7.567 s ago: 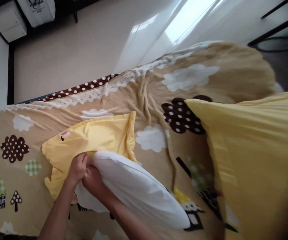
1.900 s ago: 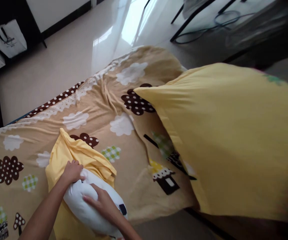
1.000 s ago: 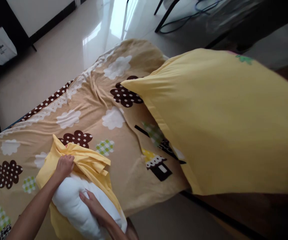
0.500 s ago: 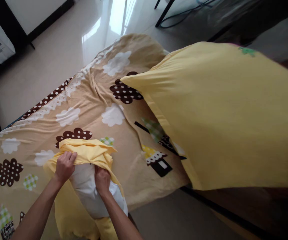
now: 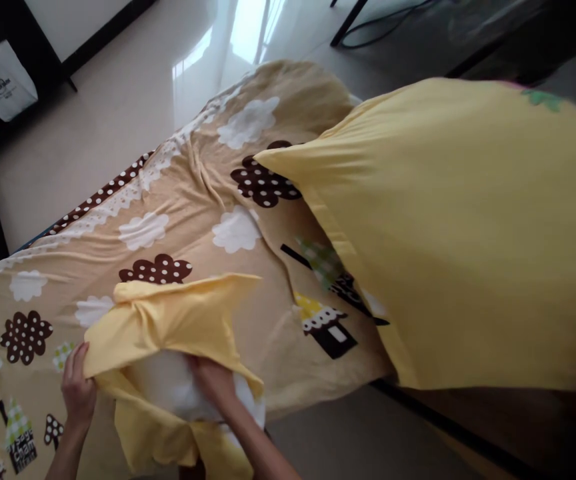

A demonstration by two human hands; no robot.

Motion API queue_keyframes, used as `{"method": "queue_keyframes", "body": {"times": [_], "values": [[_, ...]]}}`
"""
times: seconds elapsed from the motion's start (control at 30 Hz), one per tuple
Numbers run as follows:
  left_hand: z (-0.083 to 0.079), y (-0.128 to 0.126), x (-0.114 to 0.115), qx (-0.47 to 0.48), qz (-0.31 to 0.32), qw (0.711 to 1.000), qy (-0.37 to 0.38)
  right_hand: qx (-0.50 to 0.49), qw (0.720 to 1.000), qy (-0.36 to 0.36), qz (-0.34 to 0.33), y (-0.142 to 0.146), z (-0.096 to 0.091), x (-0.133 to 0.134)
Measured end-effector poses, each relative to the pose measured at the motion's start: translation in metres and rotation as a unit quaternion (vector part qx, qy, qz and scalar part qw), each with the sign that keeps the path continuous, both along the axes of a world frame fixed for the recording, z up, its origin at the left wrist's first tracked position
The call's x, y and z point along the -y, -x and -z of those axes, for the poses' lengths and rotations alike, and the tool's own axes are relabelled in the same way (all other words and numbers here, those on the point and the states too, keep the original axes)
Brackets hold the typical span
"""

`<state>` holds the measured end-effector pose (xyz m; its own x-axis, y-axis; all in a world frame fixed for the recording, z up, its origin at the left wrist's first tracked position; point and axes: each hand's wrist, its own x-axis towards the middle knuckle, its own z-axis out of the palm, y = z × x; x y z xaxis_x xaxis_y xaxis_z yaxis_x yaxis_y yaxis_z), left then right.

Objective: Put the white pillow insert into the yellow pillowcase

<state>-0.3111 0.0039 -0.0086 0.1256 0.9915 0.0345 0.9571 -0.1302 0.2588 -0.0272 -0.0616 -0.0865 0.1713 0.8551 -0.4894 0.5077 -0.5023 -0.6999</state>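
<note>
A small white pillow [image 5: 168, 387] lies at the near edge of the bed, mostly inside a yellow pillowcase [image 5: 183, 320]. My left hand [image 5: 78, 390] grips the left edge of the pillowcase opening and holds it stretched out to the side. My right hand [image 5: 215, 383] is closed on the white pillow just under the upper flap of the case; its fingertips are partly hidden by the fabric. The lower flap of the case hangs over the bed's edge.
A tan bedspread [image 5: 193, 220] printed with clouds, trees and houses covers the bed. A large yellow pillow [image 5: 468, 233] fills the right side. A pale tiled floor lies beyond, with a white shopping bag [image 5: 1, 80] at the far left and dark furniture legs [image 5: 348, 23].
The pillowcase has been pulled farther over the white pillow, which now shows much less. My left hand has slid left and down along the case's edge; my right hand stays on the pillow.
</note>
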Motion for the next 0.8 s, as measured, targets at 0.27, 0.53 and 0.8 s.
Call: {"method": "queue_keyframes", "body": {"times": [0.27,0.53,0.8], "values": [[0.043,-0.007,0.020,0.068,-0.081,0.982,0.159,-0.017,0.983,-0.091,-0.157,0.002,0.002,-0.035],[0.094,-0.038,0.016,0.162,-0.255,0.939,0.165,0.201,0.975,-0.058,0.077,-0.073,0.039,0.015],[0.089,-0.076,-0.016,0.109,-0.294,0.906,0.285,0.178,0.981,0.061,0.038,-0.071,0.038,-0.055]]}}
